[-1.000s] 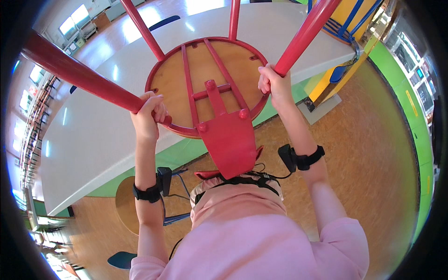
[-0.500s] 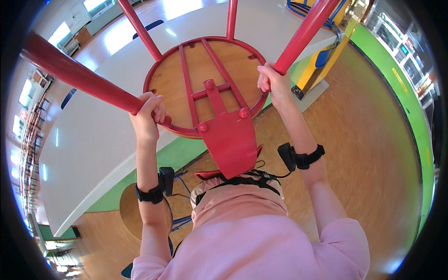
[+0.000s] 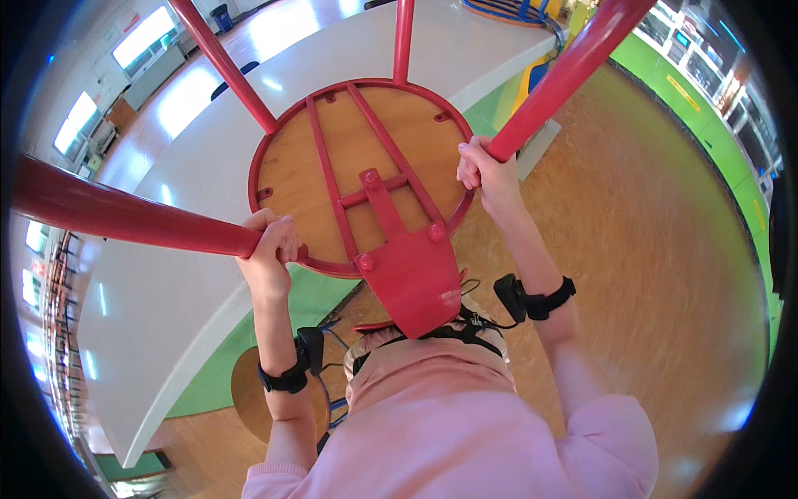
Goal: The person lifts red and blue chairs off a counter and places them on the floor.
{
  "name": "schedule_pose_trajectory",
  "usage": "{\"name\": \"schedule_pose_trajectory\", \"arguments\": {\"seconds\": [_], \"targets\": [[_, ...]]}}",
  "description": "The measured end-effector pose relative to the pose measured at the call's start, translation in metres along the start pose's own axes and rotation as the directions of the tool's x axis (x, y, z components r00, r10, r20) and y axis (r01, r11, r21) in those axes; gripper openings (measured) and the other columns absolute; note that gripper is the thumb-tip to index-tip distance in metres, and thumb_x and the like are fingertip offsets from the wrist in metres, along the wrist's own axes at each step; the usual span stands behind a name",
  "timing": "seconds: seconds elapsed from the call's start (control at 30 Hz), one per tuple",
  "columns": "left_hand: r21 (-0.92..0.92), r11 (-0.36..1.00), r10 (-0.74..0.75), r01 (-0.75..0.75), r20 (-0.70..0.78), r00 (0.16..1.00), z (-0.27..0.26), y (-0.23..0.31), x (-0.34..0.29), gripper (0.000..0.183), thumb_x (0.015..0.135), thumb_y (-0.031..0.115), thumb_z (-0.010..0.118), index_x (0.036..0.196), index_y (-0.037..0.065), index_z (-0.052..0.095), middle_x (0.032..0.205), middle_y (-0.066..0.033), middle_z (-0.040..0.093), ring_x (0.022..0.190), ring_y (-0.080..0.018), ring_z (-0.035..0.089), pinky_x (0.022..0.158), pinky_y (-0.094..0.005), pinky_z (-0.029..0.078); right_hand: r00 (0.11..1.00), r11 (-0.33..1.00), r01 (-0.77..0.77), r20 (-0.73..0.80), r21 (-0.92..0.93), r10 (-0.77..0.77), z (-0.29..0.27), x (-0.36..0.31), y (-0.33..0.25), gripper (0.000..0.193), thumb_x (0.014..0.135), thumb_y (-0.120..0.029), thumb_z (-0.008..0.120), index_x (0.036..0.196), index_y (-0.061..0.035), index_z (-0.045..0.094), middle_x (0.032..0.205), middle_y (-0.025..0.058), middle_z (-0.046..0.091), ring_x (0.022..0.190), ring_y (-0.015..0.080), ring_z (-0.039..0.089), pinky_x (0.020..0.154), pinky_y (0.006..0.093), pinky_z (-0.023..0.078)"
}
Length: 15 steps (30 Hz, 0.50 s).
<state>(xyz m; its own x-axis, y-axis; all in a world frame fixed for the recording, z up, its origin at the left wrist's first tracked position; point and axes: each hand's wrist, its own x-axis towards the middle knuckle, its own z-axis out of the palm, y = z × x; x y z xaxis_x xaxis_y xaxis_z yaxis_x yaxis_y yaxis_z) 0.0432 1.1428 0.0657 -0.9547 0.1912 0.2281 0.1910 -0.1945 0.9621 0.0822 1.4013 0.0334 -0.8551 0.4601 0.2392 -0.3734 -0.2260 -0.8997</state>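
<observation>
A red metal chair with a round wooden seat [image 3: 291, 179] is upside down in front of me, its legs pointing up and outward. Its red back bracket [image 3: 413, 287] hangs toward my waist. My left hand [image 3: 273, 249] is closed around the base of the near left leg [image 3: 133, 214], beside the seat rim. On the other side, my right hand [image 3: 490, 175] grips the base of the near right leg [image 3: 565, 83]. Both grips sit close to the seat's underside. Whether the seat touches the table under it I cannot tell.
A long white curved table [image 3: 179, 308] runs beneath and left of the chair. Under its edge stands a stool with a round wooden seat [image 3: 253, 395]. Another blue-framed chair [image 3: 507, 10] rests upside down at the far end. A green counter [image 3: 706, 125] borders the brown floor at right.
The chair and both hands sit slightly lower in view, and the surroundings have shifted and turned a little. Both hands keep their hold on the same legs.
</observation>
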Motion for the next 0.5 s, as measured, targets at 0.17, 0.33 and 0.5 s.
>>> {"name": "schedule_pose_trajectory", "arguments": {"seconds": [0.17,0.33,0.5], "targets": [[-0.048,0.998,0.035,-0.033,0.043,0.998,-0.001,0.003,0.018,0.024,0.07,0.004,0.045,0.05,0.008,0.033,0.038,0.001,0.03,0.034,-0.0076,0.026,0.039,-0.0225,0.026,1.0,0.999,-0.011,-0.012,-0.054,0.01,0.004,0.009,-0.008,0.03,0.073,-0.004,0.049,0.048,-0.0098,0.034,0.038,-0.0006,0.034,0.032,0.0089,0.033,0.037,0.0227,0.029],[-0.079,0.996,-0.027,0.03,0.039,0.999,-0.007,-0.002,0.021,0.024,0.069,0.003,0.045,0.049,0.007,0.033,0.04,0.0007,0.032,0.035,-0.0076,0.028,0.039,-0.0225,0.026,0.997,0.994,-0.072,-0.028,-0.078,0.07,0.007,0.008,-0.003,0.031,0.074,-0.006,0.049,0.048,-0.0102,0.034,0.038,-0.0008,0.033,0.033,0.0099,0.034,0.04,0.0229,0.031],[-0.056,0.998,-0.03,0.032,0.02,0.999,0.003,0.008,0.034,0.023,0.069,0.002,0.045,0.05,0.007,0.033,0.04,0.0007,0.032,0.035,-0.0075,0.028,0.038,-0.0223,0.026,0.998,0.994,-0.065,-0.022,-0.09,0.063,0.009,0.03,-0.011,0.031,0.074,-0.006,0.049,0.048,-0.0099,0.035,0.038,-0.001,0.033,0.033,0.0096,0.034,0.039,0.0231,0.031]]}}
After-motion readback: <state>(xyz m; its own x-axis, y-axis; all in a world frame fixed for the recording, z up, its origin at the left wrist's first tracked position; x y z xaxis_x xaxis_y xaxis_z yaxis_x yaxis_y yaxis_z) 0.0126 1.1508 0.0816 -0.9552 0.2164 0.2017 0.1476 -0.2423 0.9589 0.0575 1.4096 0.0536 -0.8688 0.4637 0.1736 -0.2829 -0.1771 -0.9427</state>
